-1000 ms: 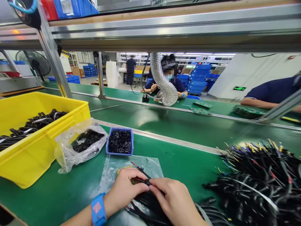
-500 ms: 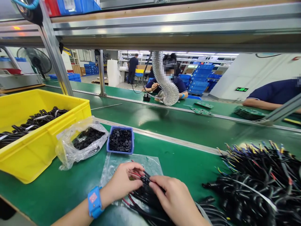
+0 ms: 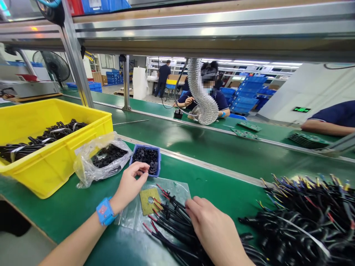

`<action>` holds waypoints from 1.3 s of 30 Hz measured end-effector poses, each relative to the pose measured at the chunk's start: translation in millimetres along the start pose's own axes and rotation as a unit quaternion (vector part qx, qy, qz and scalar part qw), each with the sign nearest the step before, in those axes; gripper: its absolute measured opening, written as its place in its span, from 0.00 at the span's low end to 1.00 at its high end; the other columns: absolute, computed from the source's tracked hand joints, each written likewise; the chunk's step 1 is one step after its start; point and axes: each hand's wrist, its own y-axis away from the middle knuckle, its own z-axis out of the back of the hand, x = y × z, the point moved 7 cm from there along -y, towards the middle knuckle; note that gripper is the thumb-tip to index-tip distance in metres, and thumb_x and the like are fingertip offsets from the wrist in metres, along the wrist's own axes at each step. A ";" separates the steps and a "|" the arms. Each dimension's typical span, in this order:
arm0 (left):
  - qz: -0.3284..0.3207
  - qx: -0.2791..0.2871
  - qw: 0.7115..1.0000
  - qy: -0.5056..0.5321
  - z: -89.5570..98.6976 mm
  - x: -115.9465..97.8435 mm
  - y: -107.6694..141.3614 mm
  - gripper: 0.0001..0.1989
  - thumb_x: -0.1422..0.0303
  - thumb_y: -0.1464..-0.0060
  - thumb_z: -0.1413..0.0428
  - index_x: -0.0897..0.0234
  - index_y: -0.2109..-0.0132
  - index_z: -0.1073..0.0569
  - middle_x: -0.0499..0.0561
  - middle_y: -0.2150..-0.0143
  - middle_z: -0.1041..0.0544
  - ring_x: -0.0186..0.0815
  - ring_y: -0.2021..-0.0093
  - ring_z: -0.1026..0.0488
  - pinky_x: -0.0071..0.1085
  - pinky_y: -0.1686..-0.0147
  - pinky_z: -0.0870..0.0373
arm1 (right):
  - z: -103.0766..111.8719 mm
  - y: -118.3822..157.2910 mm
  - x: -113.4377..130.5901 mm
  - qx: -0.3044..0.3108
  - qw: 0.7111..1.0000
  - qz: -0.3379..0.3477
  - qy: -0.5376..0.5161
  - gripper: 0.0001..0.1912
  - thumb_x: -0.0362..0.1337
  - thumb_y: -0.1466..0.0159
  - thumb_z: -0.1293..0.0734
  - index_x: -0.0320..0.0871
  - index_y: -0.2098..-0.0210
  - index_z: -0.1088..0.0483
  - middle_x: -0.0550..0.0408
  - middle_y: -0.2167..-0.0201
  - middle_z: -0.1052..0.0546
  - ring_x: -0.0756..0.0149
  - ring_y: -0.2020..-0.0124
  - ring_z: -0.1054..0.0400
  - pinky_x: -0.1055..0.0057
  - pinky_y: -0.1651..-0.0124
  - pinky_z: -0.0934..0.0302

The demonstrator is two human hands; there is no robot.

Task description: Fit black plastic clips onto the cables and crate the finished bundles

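Observation:
My left hand (image 3: 133, 181), with a blue wrist strap (image 3: 105, 211), is at the near edge of a small blue bin (image 3: 159, 162) of black clips. Its thumb and fingers are curved and apart, and nothing shows between them. My right hand (image 3: 212, 225) rests at the right side of a bundle of black cables (image 3: 177, 221) with red-tipped wires, its fingers bent against a cable. Small black clips sit on some cables. Under the wire ends lie a yellowish square plate (image 3: 148, 202) with a hole and a clear plastic bag (image 3: 129, 214).
A yellow crate (image 3: 91, 129) of cable bundles stands at the left, beside an open bag (image 3: 83, 166) of black clips. More cables (image 3: 299, 229) are piled at the right. People sit across the bench beyond a flexible duct (image 3: 206, 107).
My left hand has left the cables and moved up and left to the blue bin. The yellowish plate and red wire tips are uncovered. The view has shifted slightly.

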 end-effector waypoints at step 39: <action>-0.081 0.189 0.922 -0.329 -4.1 -8.9 -37.6 0.09 0.76 0.49 0.51 0.66 0.70 0.26 0.50 0.69 0.26 0.33 0.67 0.31 0.27 0.63 0.36 | -39.5 17.4 46.0 0.167 0.981 0.082 -0.045 0.09 0.25 0.45 0.40 0.45 0.70 0.35 0.57 0.75 0.25 0.64 0.74 0.29 0.70 0.78 0.54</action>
